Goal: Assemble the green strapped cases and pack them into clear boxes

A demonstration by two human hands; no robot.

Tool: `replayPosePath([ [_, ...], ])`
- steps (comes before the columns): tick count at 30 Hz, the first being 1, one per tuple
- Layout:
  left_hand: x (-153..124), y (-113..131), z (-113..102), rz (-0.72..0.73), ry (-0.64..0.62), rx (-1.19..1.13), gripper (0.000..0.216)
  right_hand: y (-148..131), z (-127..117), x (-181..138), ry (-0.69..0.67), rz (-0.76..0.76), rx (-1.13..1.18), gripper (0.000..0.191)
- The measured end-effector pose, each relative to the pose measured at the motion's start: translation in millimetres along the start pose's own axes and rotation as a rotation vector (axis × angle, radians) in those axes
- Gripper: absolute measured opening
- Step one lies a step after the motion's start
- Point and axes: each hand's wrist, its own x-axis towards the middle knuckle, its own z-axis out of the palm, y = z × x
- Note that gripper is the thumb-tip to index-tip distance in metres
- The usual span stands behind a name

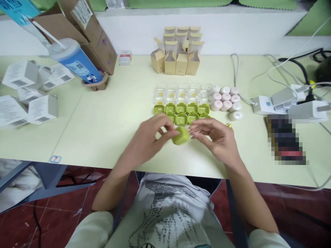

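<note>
My left hand point(151, 137) pinches a small green plastic cup point(181, 135) between thumb and fingers, just above the table near its front edge. The cup is slightly blurred. At its right side, my right hand point(214, 137) has loosely bent fingers, with a gap between thumb and forefinger; whether the tips touch the cup I cannot tell. Behind both hands, several green cups point(181, 109) stand in two rows, partly hidden by my fingers. Clear plastic covers point(183, 90) lie beyond them, most with a yellow mark. Pale pink rounded pieces point(227, 105) cluster to the right.
Open small cardboard boxes point(170, 65) stand by the wall. At left are white boxes point(42, 109), a blue lidded cup point(80, 63) in a carton holder and a large brown carton point(100, 41). Chargers point(266, 104), cables and a pixelated object point(287, 139) lie at right.
</note>
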Motion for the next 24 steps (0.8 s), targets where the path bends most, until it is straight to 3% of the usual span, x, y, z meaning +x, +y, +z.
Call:
replayPosePath([
  [4,0.4,-28.1,-28.0,-0.113,0.003,0.391,0.013,1.1,-0.9,2.6,0.109,0.021,-0.026,0.010],
  [7,5.6,-45.1,-31.5,-0.223,0.000,0.597,0.011,0.7,-0.6,2.6,0.086,-0.016,-0.076,0.003],
  [17,4.3,-54.9,-38.4,-0.296,-0.133,0.430,0.017,-3.8,1.5,3.0,0.029,-0.036,-0.165,0.009],
  [19,5.5,-52.1,-36.8,-0.313,-0.076,0.440,0.023,-3.2,1.5,3.1,0.025,-0.037,-0.176,0.010],
  [22,11.0,-50.0,-24.7,-0.228,0.146,0.534,0.027,-1.8,1.4,2.8,0.019,-0.042,-0.180,0.011],
  [24,15.4,-51.3,-14.2,-0.145,0.166,0.613,0.035,-1.5,1.1,2.6,0.015,-0.052,-0.181,0.012],
])
